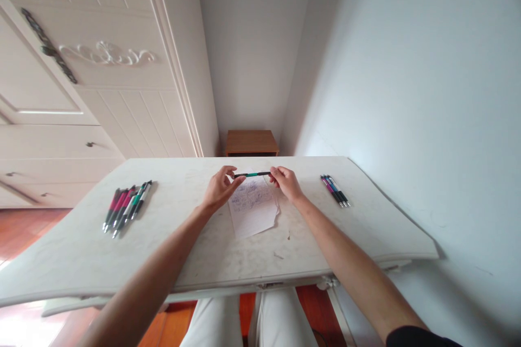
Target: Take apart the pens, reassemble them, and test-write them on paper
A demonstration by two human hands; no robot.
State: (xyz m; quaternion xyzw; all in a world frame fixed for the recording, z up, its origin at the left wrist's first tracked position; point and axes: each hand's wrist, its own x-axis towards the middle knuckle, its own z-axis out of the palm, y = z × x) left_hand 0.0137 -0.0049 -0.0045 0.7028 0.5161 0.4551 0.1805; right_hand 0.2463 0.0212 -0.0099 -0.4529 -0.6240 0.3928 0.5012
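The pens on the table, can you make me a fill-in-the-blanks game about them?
1. Both hands, the left hand and the right hand, hold one pen with a ____ middle.
2. Under the held pen lies a scribbled sheet of ____.
3. The bigger bunch of pens lies on the person's ____ side of the table.
4. Behind the table stands a small ____ cabinet.

Missing words: green; paper; left; wooden

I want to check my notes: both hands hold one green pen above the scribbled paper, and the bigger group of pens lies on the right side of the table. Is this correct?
Not quite. The head view shows the bigger group of pens on the left side of the table; the smaller group lies on the right. The rest is correct.
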